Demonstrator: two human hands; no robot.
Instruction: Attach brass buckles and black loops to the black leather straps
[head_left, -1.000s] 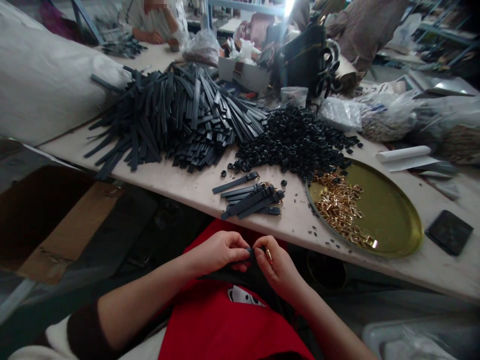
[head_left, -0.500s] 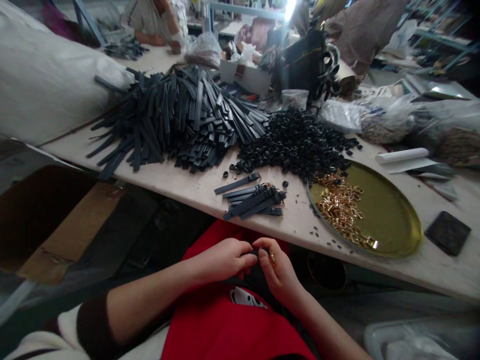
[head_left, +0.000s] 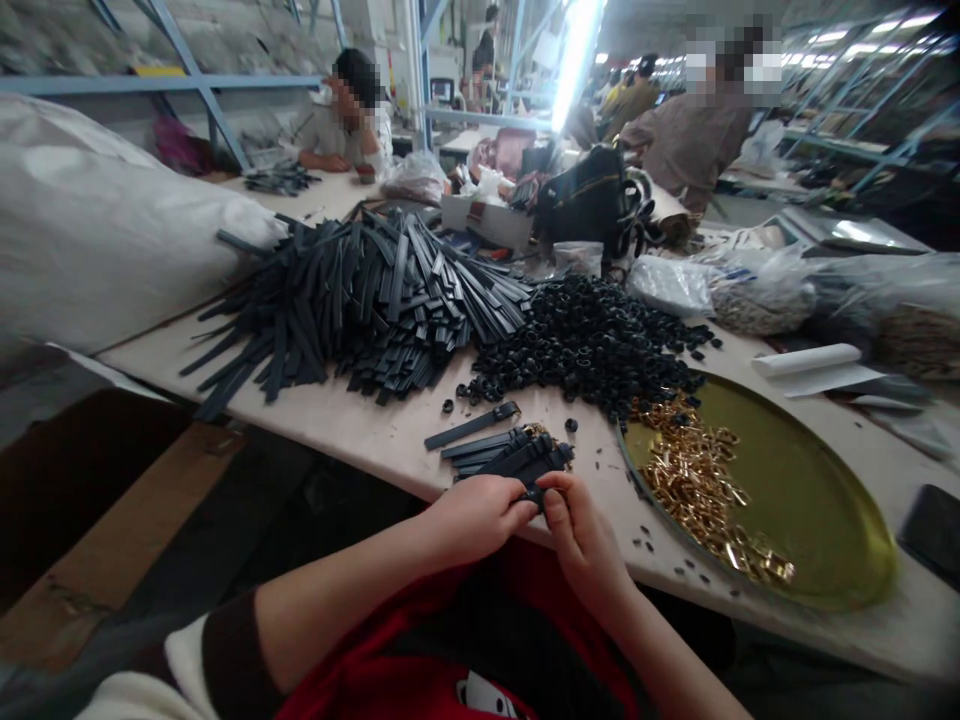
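At the table's near edge, both hands meet on a small black strap, most of it covered by fingers. My left hand pinches it from one side, and the fingers of my right hand are closed on the other. Just beyond them lies a small stack of finished-looking black straps with gold hardware at their far ends. One single strap lies apart behind that stack. To the right, gold buckles are heaped on a round gold-coloured tray.
A large heap of black straps covers the left of the table. Beside it spreads a pile of small black loops. A white sack bulges at left; plastic bags lie at back right. Two people sit or stand further back.
The view has tilted up, showing more of the room. Both hands have risen from above the lap to the table's edge, close to the small stack, still holding the strap.
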